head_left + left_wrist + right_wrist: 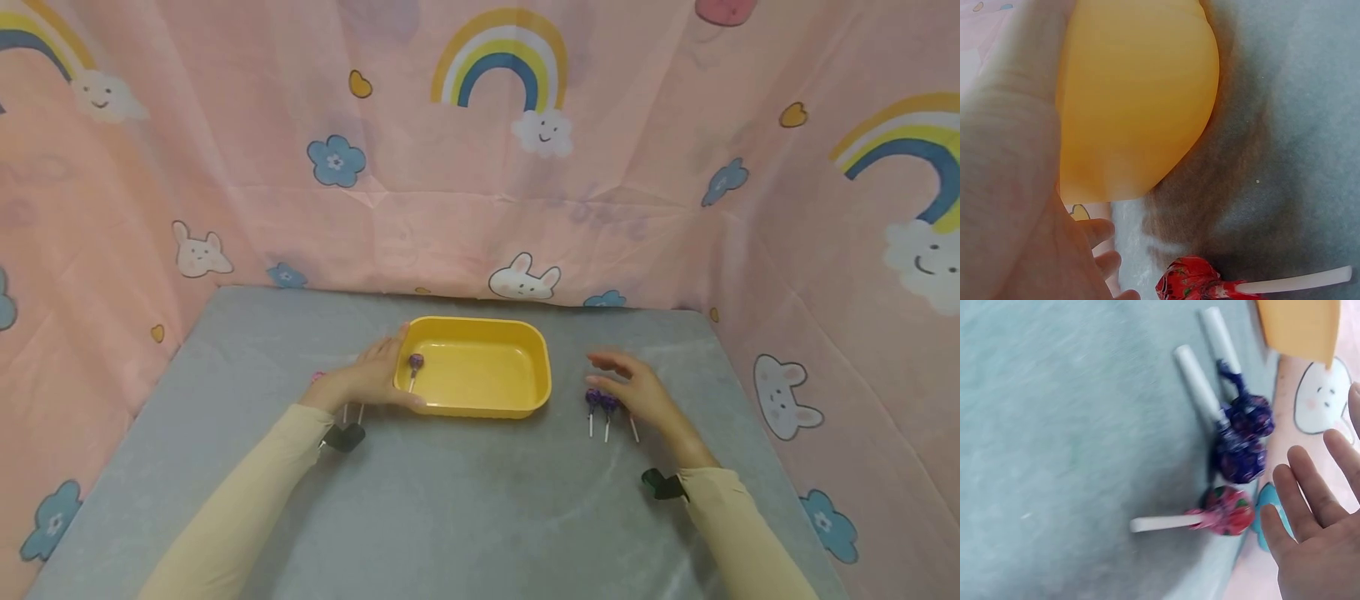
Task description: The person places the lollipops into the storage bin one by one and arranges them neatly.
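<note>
A yellow plastic box (474, 367) stands on the grey cloth, one purple-wrapped lollipop (416, 362) lying inside at its left end. My left hand (375, 379) grips that end, thumb along the front side and fingers toward the back corner. Under and beside the left wrist lie lollipops, partly hidden; a red-wrapped lollipop (1188, 278) with a white stick shows in the left wrist view. My right hand (637, 390) hovers with parted fingers just over another group, holding nothing. That group has two purple lollipops (1241, 453) and a pink-red lollipop (1230, 511).
Grey cloth (480, 500) covers the table. A pink curtain (450, 225) printed with rainbows, rabbits and flowers rises behind it and on both sides. Dark straps (662, 485) sit at both wrists, by the cream sleeves.
</note>
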Tool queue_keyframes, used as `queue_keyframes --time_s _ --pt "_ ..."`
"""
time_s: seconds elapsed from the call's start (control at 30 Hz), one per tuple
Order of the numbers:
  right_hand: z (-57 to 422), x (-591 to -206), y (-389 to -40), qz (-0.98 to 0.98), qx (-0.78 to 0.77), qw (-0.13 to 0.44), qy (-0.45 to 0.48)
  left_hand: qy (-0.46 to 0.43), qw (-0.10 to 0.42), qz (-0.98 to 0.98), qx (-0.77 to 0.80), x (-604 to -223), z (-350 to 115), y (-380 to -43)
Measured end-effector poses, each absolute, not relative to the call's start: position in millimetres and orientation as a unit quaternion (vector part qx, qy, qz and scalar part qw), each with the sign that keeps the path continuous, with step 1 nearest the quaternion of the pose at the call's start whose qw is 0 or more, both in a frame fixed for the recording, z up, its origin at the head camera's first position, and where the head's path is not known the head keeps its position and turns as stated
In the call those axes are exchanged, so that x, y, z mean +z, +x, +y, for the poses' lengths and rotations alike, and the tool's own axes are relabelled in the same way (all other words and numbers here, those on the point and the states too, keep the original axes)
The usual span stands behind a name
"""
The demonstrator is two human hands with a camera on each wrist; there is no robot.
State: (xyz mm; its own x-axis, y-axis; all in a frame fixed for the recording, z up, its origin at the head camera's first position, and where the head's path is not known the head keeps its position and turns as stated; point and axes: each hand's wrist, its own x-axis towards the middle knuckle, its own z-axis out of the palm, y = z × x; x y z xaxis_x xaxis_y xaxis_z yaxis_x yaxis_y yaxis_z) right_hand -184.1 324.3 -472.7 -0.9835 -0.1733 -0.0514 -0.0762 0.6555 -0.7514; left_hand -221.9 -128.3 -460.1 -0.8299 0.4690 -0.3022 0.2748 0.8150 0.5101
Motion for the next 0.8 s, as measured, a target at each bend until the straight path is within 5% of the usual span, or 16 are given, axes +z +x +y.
queue_keyframes --time_s 0.8 --pt "339 -491 -182 0.92 -0.38 0.09 -0.042 0.202 0.213 0.927 0.233 -461 -128 -221"
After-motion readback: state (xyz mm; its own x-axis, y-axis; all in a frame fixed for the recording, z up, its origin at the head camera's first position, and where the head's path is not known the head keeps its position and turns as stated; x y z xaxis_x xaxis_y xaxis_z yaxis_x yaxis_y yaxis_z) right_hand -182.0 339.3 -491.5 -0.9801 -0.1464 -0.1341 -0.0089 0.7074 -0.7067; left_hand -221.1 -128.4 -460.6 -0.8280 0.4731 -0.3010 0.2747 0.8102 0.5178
